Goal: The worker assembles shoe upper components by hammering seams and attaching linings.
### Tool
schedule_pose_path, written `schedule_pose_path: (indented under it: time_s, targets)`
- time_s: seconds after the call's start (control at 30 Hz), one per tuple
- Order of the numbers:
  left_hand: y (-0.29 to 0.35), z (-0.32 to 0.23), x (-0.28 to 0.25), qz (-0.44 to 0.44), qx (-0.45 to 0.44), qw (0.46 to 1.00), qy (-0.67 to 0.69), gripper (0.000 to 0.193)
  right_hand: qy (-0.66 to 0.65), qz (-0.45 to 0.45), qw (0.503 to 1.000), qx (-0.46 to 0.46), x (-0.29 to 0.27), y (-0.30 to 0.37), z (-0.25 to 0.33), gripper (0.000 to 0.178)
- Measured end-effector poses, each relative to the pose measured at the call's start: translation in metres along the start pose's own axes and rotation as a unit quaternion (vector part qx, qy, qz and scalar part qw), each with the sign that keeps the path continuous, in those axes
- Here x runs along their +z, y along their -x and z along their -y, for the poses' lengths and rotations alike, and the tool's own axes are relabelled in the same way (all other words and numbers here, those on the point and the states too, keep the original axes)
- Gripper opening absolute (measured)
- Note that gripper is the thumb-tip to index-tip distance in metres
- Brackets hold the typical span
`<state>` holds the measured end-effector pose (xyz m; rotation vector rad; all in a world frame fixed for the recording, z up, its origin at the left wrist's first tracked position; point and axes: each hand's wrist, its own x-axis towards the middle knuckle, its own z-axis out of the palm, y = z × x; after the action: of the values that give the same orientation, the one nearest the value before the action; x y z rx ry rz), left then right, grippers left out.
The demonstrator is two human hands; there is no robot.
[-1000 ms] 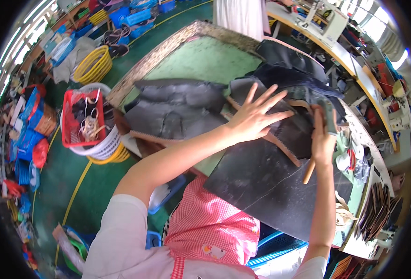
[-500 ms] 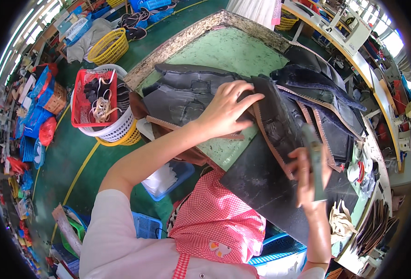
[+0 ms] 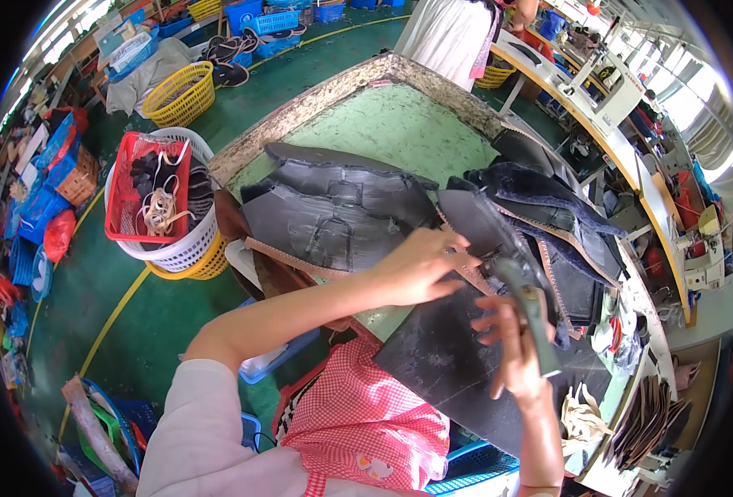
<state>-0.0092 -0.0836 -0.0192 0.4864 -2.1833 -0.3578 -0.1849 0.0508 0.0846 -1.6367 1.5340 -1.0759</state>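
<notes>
My left hand (image 3: pixel 423 267) hovers at the near left edge of a dark boot-upper piece (image 3: pixel 470 217), fingers bent and apart with nothing visible in them. My right hand (image 3: pixel 511 344) grips a grey-green hand tool (image 3: pixel 522 302) with a broad flat end. Motion blurs its far end, over the same piece, so its kind is unclear. Underneath lies a black board (image 3: pixel 441 356). Left of my hands, a stack of black upper pieces (image 3: pixel 333 203) with brown zipper tape spreads over the green tabletop (image 3: pixel 383 124). More dark fur-lined pieces (image 3: pixel 540 186) are piled to the right.
A worn raised rim (image 3: pixel 300 112) borders the table's far side. At left, a red basket (image 3: pixel 122 195) of straps sits on white and yellow baskets. Pale strips (image 3: pixel 583 418) lie at the near right. Sewing machines (image 3: pixel 619 99) line a bench; a person in a white skirt (image 3: pixel 445 37) stands beyond.
My left hand has come down and nearer, toward the upper piece's near left edge. My right hand has shifted left with the tool. The whole view has moved slightly.
</notes>
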Motion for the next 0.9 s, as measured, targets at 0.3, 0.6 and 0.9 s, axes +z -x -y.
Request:
schedule_pose_path:
  time_s: [0.3,0.6,0.9]
  targets:
    - [0.05,0.038,-0.078,0.111,-0.216,0.92,-0.308,0.038,0.165,0.071,0.979,-0.099,0.088,-0.101,-0.032,0.022]
    - [0.057,0.007,-0.122,0.112,-0.081,0.99,-0.03,0.026,0.215,0.048,0.964,-0.147,0.067,-0.152,-0.074,0.022]
    - [0.062,0.028,-0.099,0.08,-0.023,0.995,-0.055,0.026,0.114,0.082,0.976,-0.165,0.082,-0.092,-0.022,0.019]
